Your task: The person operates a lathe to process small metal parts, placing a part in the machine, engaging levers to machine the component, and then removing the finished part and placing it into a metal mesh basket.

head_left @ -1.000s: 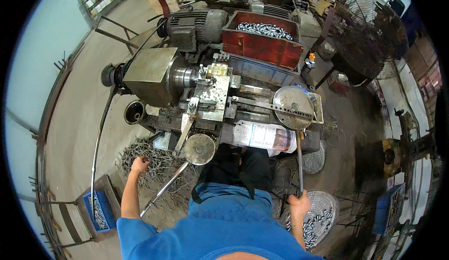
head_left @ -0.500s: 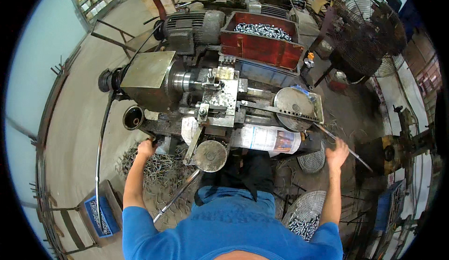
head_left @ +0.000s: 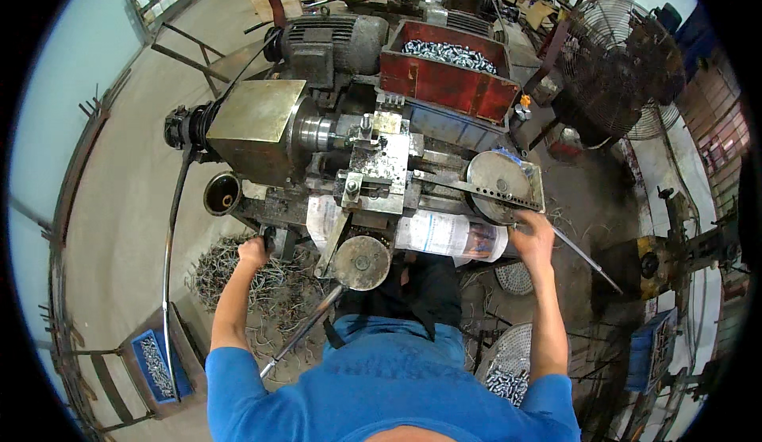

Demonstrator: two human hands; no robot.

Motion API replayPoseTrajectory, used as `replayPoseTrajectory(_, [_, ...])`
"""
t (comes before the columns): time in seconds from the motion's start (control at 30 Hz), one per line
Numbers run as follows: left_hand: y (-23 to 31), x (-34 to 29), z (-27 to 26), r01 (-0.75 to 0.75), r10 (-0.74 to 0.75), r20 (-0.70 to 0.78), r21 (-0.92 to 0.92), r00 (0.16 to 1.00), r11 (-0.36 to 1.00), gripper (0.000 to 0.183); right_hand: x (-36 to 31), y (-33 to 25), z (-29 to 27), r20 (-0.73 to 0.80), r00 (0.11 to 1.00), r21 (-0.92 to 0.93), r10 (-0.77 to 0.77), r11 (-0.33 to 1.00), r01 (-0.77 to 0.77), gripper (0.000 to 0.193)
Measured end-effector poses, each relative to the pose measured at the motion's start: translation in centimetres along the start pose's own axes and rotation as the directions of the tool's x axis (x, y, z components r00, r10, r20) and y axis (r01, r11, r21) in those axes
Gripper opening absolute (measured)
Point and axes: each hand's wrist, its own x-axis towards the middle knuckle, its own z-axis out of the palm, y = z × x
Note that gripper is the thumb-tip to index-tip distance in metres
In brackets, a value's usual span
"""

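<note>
My left hand (head_left: 255,252) is closed in a fist against a dark handle (head_left: 267,237) at the lower left of a greasy metal lathe (head_left: 382,160). Its fingers hide most of the grip. My right hand (head_left: 535,240) is at the lower right rim of a round metal disc (head_left: 498,184). Thumb and bent fingers look apart, and I see nothing held; whether it touches the rim I cannot tell. A perforated flat bar (head_left: 476,190) crosses the disc. A steel rod (head_left: 585,258) slants away beside my right hand. Nearer my body sits a smaller round disc (head_left: 362,263) with a rod.
Behind the lathe stands a red bin (head_left: 448,84) of small shiny metal parts, near a motor (head_left: 333,43). Tangled metal shavings (head_left: 226,275) lie below my left hand. A blue tray (head_left: 155,366) stands lower left, a parts basket (head_left: 508,362) lower right, a large fan (head_left: 619,69) far right.
My right hand has moved left and slightly away from me, from beside the steel rod to the large disc's rim. My left hand stays closed at the handle. The view has shifted slightly.
</note>
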Motion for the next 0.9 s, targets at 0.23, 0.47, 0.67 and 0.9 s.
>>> replayPoseTrajectory(0.23, [-4.9, -4.0, -11.0, 0.027, -0.117, -0.252, -0.335, 0.961, 0.942, 0.036, 14.3, -14.9, 9.1, 0.067, 0.882, 0.318, -0.466, 0.848, 0.424, 0.034])
replayPoseTrajectory(0.47, [-19.2, -12.2, -13.8, 0.390, -0.542, -0.317, -0.433, 0.778, 0.813, 0.034, 19.0, -23.5, 19.9, 0.472, 0.689, 0.052, -0.550, 0.797, 0.602, 0.018])
replayPoseTrajectory(0.67, [-9.5, -17.1, -13.5, 0.446, -0.603, -0.341, -0.439, 0.721, 0.780, 0.047, 18.6, -23.2, 22.8, 0.468, 0.726, 0.114, -0.504, 0.849, 0.516, 0.021])
replayPoseTrajectory(0.9, [-8.1, -16.5, -13.6, 0.317, -0.527, -0.270, -0.556, 0.806, 0.769, 0.038, 18.5, -23.9, 20.5, 0.531, 0.701, 0.012, -0.477, 0.831, 0.556, 0.018])
